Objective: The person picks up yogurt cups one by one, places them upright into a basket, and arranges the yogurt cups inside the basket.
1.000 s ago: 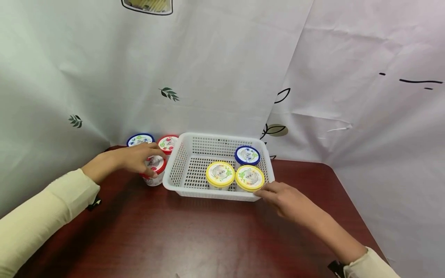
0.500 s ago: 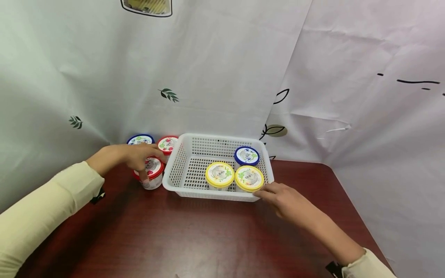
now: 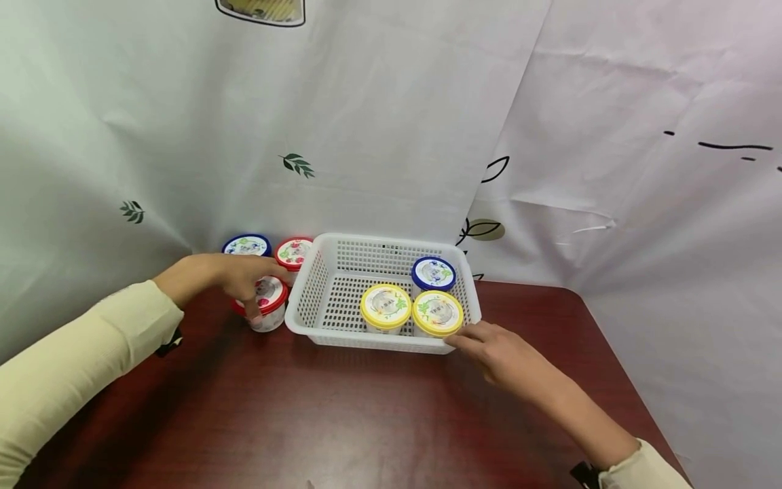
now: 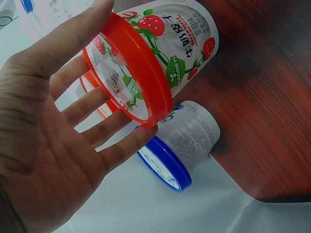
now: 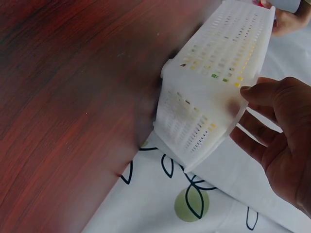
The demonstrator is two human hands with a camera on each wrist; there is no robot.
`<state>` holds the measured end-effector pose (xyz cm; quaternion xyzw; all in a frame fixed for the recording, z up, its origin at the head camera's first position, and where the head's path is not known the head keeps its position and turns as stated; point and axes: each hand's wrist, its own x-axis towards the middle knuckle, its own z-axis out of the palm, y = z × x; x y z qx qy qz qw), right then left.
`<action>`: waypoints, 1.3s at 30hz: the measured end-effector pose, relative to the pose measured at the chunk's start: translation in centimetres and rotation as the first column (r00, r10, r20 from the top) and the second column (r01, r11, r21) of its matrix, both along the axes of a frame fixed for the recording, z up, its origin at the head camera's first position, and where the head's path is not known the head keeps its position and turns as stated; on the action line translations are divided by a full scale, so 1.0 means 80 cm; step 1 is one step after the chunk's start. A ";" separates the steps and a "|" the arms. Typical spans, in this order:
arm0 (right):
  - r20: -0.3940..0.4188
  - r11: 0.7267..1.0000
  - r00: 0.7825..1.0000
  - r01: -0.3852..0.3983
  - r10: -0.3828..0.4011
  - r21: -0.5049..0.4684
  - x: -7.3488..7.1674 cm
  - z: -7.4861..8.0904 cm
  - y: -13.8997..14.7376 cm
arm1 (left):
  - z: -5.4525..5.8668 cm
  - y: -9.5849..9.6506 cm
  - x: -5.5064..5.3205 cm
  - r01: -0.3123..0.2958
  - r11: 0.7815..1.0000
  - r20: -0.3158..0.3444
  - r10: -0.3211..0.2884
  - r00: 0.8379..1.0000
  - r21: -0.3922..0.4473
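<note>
The left hand [image 3: 241, 274] curls its fingers round a red-lidded tub [image 3: 271, 305]; the right hand [image 3: 504, 353] pinches the white basket [image 3: 348, 338] between its fingers.

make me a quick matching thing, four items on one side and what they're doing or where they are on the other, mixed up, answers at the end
1. left hand
2. right hand
3. white basket
4. yellow-lidded tubs

A. gripping a corner of the white basket
B. side by side, with a blue-lidded tub behind one of them
C. holding a red-lidded tub
D. standing on the dark red table

Right pairs: 1-C, 2-A, 3-D, 4-B
</note>
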<state>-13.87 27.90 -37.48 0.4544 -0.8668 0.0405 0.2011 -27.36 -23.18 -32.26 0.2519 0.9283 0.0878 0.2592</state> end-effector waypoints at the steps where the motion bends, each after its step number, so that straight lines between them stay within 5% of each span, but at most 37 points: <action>1: -0.003 1.000 1.000 0.000 0.000 0.000 0.000 0.000 0.000 | 0.000 0.001 0.000 -0.004 1.000 0.001 0.004 1.000 0.000; 16: -0.010 1.000 1.000 -0.012 0.012 -0.019 0.003 -0.004 0.000 | 0.017 0.007 0.007 0.011 0.998 -0.009 -0.011 1.000 -0.056; 39: -0.069 1.000 0.998 -0.004 0.003 -0.018 0.007 -0.015 -0.001 | 0.080 0.009 0.021 0.033 0.997 -0.081 -0.038 0.996 -0.067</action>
